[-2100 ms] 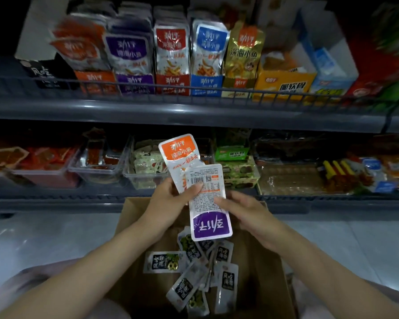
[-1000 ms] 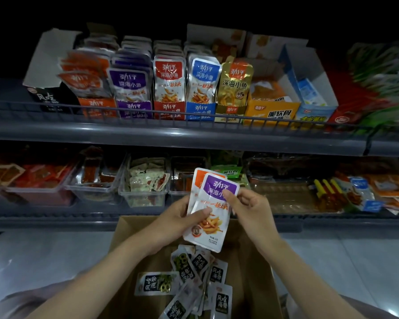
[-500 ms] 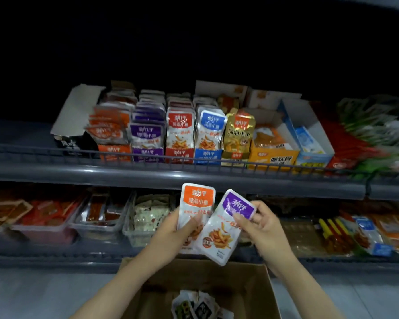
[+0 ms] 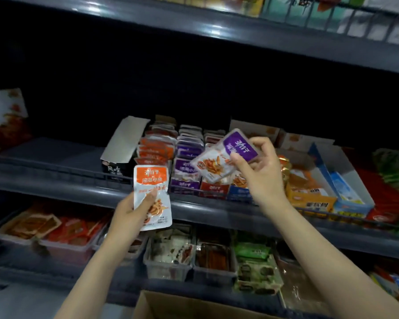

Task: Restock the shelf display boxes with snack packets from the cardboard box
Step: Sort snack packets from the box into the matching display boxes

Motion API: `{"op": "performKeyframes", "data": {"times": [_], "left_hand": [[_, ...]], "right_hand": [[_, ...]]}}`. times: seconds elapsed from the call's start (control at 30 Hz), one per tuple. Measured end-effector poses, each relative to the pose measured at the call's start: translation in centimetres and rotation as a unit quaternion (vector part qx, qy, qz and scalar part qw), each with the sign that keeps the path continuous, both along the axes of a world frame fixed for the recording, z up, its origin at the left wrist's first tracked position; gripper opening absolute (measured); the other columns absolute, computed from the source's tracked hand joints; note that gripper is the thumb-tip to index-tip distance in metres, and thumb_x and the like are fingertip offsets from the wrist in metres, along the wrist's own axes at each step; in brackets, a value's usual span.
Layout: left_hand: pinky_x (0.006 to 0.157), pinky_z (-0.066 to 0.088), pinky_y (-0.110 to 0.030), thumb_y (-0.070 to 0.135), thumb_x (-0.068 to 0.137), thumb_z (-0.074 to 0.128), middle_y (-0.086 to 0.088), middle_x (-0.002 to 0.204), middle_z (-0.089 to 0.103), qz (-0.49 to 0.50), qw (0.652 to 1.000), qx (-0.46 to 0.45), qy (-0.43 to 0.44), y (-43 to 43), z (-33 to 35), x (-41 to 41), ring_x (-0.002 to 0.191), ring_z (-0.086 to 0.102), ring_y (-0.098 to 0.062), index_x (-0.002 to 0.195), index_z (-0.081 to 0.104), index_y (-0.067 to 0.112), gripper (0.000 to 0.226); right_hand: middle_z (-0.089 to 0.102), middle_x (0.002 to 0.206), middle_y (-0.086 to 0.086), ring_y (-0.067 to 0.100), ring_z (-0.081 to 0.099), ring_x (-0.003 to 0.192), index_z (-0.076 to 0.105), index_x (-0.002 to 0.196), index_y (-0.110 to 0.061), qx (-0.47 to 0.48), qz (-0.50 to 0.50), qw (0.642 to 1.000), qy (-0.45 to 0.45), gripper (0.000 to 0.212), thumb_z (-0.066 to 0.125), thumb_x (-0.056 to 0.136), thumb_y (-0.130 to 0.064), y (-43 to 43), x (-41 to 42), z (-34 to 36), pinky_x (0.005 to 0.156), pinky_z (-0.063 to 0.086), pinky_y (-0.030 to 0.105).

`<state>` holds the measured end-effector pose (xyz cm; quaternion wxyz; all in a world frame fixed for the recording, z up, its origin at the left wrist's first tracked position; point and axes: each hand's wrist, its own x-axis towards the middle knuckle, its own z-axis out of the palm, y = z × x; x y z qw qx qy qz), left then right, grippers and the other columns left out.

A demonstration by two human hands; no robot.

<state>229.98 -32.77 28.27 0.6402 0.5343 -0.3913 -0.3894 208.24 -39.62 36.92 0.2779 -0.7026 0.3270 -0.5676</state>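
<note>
So the cardboard box (image 4: 194, 306) had dropped to the bottom edge of view. A moment earlier both packets were fanned together over it; now they'd split. The left hand (image 4: 130, 211) had its grip clamped on the orange packet (image 4: 152, 196), just below the shelf rail (image 4: 78, 180). The right hand (image 4: 260, 169) had lifted, grip pinched on the purple packet (image 4: 226, 155), tilted over the purple display box (image 4: 186, 178). Looked like purple was going in first.
</note>
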Motion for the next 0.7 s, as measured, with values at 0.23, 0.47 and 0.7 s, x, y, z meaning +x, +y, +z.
{"op": "performKeyframes", "data": {"times": [0.23,0.47,0.7], "left_hand": [[0.052,0.049,-0.011,0.022,0.094,0.056,0.012,0.074,0.074,-0.005,0.999,0.005,0.032,-0.3,-0.5,0.8,0.066,0.070,-0.002,0.093,0.067,0.020,0.011],[0.054,0.049,-0.010,0.023,0.094,0.055,0.012,0.081,0.075,-0.033,0.999,0.001,0.020,-0.3,-0.4,0.5,0.074,0.071,-0.005,0.098,0.068,0.018,0.014],[0.055,0.050,-0.010,0.024,0.094,0.055,0.010,0.085,0.075,-0.027,0.999,-0.004,0.019,-0.4,-0.3,0.7,0.077,0.071,-0.005,0.102,0.067,0.019,0.015]], "right_hand": [[0.064,0.099,-0.004,0.012,0.064,0.096,0.051,0.093,-0.034,-0.023,0.028,0.997,0.061,0.029,0.072,0.083,-0.017,-3.0,4.7,-0.7,0.082,0.053,0.029],[0.062,0.091,-0.012,-0.001,0.060,0.093,0.054,0.087,-0.034,-0.027,0.007,0.997,0.077,0.028,0.074,0.081,-0.014,-3.0,4.9,-3.1,0.085,0.048,0.015],[0.062,0.088,-0.019,0.004,0.060,0.095,0.054,0.085,-0.038,-0.022,-0.014,0.997,0.074,0.029,0.075,0.080,-0.019,-3.4,4.1,-3.3,0.087,0.050,0.022]]}}
